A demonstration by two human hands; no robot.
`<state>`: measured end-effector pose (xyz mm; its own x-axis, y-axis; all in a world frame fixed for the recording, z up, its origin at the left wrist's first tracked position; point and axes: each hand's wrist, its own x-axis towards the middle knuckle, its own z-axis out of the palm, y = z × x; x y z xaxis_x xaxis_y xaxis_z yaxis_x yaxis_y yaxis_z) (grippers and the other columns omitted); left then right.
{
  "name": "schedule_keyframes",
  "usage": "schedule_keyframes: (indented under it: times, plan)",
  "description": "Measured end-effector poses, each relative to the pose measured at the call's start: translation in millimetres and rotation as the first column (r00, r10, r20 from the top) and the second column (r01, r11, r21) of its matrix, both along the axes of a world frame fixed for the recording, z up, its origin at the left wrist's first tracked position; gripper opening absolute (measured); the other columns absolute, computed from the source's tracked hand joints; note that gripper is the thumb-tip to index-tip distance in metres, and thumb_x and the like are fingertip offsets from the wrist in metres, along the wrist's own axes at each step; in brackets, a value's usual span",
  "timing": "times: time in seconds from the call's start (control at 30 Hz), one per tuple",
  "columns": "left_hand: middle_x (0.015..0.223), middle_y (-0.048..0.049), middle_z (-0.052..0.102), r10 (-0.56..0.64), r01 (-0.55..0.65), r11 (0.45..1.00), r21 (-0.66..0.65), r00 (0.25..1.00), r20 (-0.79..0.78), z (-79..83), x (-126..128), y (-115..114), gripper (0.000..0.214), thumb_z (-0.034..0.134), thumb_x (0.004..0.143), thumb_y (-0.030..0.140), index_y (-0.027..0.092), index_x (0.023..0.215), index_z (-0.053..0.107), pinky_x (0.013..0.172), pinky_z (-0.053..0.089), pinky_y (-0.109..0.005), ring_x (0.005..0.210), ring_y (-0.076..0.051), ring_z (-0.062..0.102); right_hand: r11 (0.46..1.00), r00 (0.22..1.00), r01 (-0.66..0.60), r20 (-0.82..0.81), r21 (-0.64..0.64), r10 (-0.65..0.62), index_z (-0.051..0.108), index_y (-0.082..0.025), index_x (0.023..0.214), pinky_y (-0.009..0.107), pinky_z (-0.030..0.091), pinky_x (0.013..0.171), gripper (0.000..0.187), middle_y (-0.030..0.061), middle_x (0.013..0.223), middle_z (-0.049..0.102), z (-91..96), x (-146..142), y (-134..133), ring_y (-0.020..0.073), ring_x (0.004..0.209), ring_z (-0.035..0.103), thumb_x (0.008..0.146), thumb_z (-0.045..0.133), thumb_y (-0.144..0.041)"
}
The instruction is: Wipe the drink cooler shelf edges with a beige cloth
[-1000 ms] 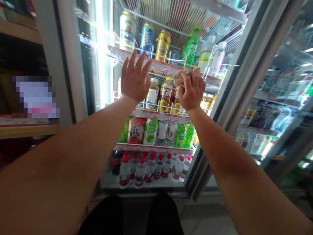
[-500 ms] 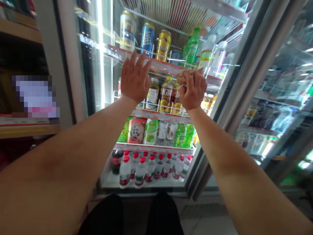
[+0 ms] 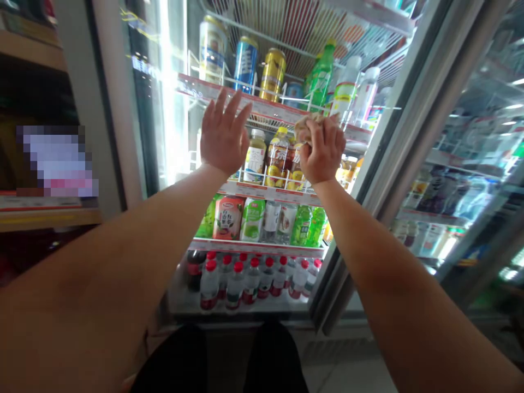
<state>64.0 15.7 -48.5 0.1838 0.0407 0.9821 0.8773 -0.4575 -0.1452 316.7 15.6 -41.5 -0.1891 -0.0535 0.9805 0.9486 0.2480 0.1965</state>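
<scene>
the left hand point(image 3: 224, 136) is spread wide in front of drinks point(image 3: 255, 158). the right hand point(image 3: 324, 154) grips a crumpled cloth point(image 3: 303, 126).

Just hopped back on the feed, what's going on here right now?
A person stands facing a lit drinks cooler. The right hand grips a crumpled beige cloth, apparently against the glass door. The left hand is spread open, holding nothing, and looks to be flat on the glass too, though contact is hard to confirm. Through the glass, cans stand on an upper shelf and red-capped bottles stand at the bottom.
</scene>
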Motion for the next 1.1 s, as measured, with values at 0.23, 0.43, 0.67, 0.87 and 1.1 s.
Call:
schedule_keyframes:
  times: [0.23, 0.43, 0.67, 0.87, 1.1]
  plan:
    - [0.163, 0.0154, 0.014, -0.052, 0.052, 0.999, 0.011, 0.999, -0.017, -9.0, -1.5, -1.2, 0.057, 0.044, 0.096, 0.027, 0.028, 0.152, 0.036, 0.127, 0.007, -0.055, 0.154, -0.021, 0.007, 0.999, 0.993, -0.016, -0.113, 0.043, 0.021, 0.059, -0.019, 0.134, 0.048, 0.038, 0.109, 0.053, 0.0111, 0.139, 0.054, 0.9, 1.1, 4.4, 0.0284, 0.128, 0.049, 0.083, 0.043, -0.025]
    - [0.162, 0.0058, 0.024, 0.041, -0.040, 0.998, 0.039, 0.999, -0.013, -14.6, 1.8, -10.3, 0.058, 0.044, 0.093, 0.021, 0.022, 0.151, 0.039, 0.125, 0.017, -0.055, 0.153, -0.026, 0.015, 1.000, 0.999, -0.013, -0.035, -0.003, 0.013, 0.059, -0.021, 0.134, 0.049, 0.037, 0.109, 0.053, 0.0101, 0.141, 0.053, -1.2, 0.3, 2.5, 0.0290, 0.128, 0.049, 0.083, 0.044, -0.027]
    - [0.162, 0.0194, 0.010, -0.039, 0.039, 0.999, -0.016, 0.999, 0.002, -16.6, 0.1, -6.3, 0.057, 0.041, 0.096, 0.027, 0.029, 0.152, 0.034, 0.129, 0.006, -0.051, 0.154, -0.020, 0.006, 1.000, 0.997, -0.030, -0.074, 0.009, 0.030, 0.059, -0.021, 0.134, 0.049, 0.037, 0.110, 0.053, 0.0101, 0.141, 0.054, -0.9, 0.4, 1.8, 0.0290, 0.129, 0.049, 0.083, 0.044, -0.025]
    - [0.161, 0.0214, 0.014, 0.000, 0.000, 1.000, 0.001, 1.000, 0.016, -17.1, 0.8, -6.1, 0.057, 0.042, 0.093, 0.029, 0.032, 0.149, 0.036, 0.128, 0.014, -0.055, 0.153, -0.019, 0.010, 0.998, 1.000, -0.028, -0.011, -0.050, 0.028, 0.057, -0.023, 0.136, 0.051, 0.036, 0.109, 0.053, 0.0103, 0.144, 0.051, -2.2, -0.4, -0.2, 0.0308, 0.131, 0.046, 0.085, 0.044, -0.027]
    - [0.162, 0.0199, 0.010, -0.027, 0.027, 1.000, 0.000, 1.000, -0.007, -18.5, -0.1, -5.2, 0.059, 0.039, 0.094, 0.027, 0.029, 0.153, 0.034, 0.129, 0.008, -0.051, 0.154, -0.018, 0.006, 0.998, 0.998, -0.041, -0.059, -0.057, 0.038, 0.057, -0.021, 0.136, 0.051, 0.036, 0.108, 0.054, 0.0117, 0.143, 0.050, -1.4, -0.1, -1.1, 0.0308, 0.132, 0.045, 0.084, 0.043, -0.027]
